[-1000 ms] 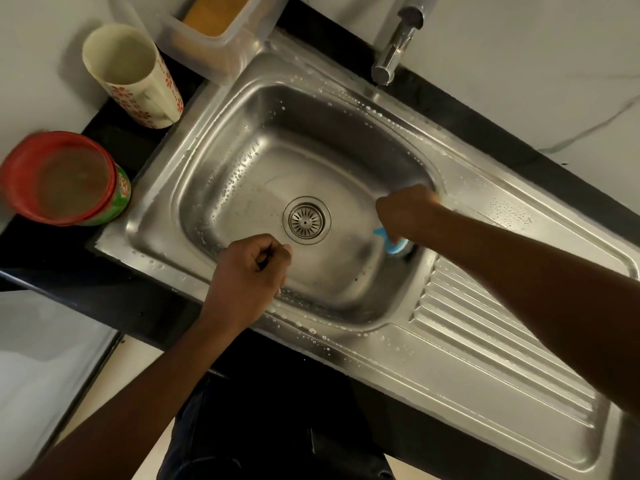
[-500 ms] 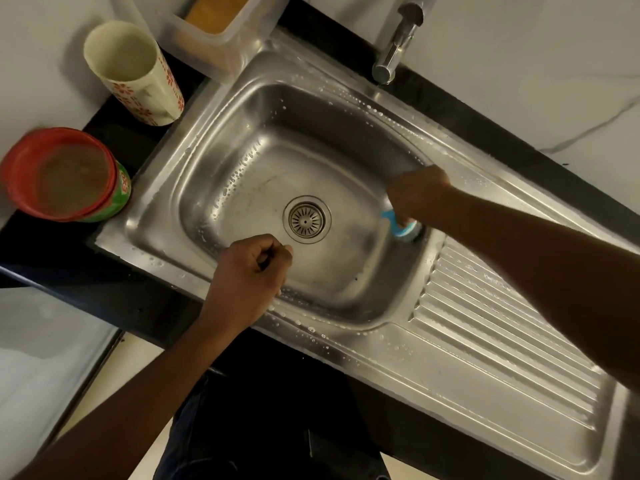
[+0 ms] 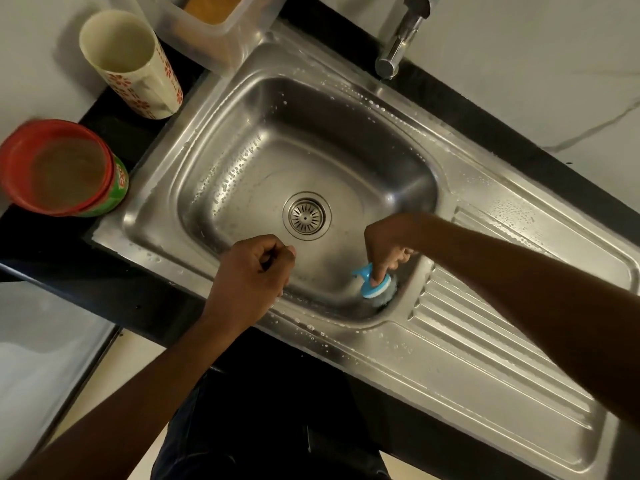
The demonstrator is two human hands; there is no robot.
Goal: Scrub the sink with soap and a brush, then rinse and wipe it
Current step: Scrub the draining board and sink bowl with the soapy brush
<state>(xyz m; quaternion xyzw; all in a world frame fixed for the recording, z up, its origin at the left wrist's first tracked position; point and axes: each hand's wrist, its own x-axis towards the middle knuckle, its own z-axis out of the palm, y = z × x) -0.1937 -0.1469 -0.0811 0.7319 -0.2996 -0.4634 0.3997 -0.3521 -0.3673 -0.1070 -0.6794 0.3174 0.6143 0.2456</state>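
Observation:
The steel sink (image 3: 242, 109) is wet, with droplets along its rim and a round drain (image 3: 305, 216) in the middle of the basin. My right hand (image 3: 388, 242) grips a blue-handled scrub brush (image 3: 372, 284) and presses its grey scrubbing pad into the basin's near right corner. My left hand (image 3: 254, 268) is a closed fist resting on the sink's front rim, with nothing visibly in it.
A tap (image 3: 398, 39) stands behind the basin. On the black counter at the left are a floral cup (image 3: 138, 71), a red-lidded green jar (image 3: 62, 168) and a clear plastic box (image 3: 214, 32). A ribbed drainboard (image 3: 502, 341) extends to the right.
My right hand has slid the brush from the basin's right wall toward me into the near right corner. The left fist has stayed on the front rim.

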